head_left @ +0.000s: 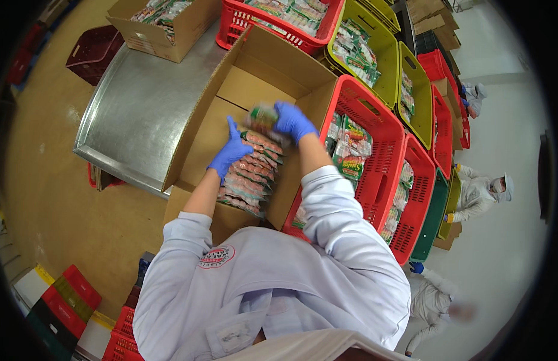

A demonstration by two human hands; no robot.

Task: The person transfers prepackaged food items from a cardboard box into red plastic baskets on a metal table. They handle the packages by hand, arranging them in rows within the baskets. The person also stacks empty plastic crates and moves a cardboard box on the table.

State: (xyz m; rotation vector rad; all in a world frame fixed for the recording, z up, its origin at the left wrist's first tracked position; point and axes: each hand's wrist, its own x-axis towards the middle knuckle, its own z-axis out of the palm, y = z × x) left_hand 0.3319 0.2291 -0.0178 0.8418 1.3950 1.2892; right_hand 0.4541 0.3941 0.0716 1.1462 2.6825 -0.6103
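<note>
A large open cardboard box (279,63) stands in front of me. Inside it, at the near end, several clear packs of sausages (249,171) stand in a tight row. My right hand (294,122), in a blue glove, is closed on another sausage pack (264,119) with a green label, smeared by motion, above the far end of the row. My left hand (231,150), also gloved in blue, lies against the left side of the row with thumb and index finger spread apart. It grips nothing that I can see.
Right of the box stand red crates (381,141) and yellow crates (381,48) with sausage packs. A metal table (134,90) lies to the left, with a filled cardboard carton (164,36) at its far end. Co-workers in white (480,192) are at the far right.
</note>
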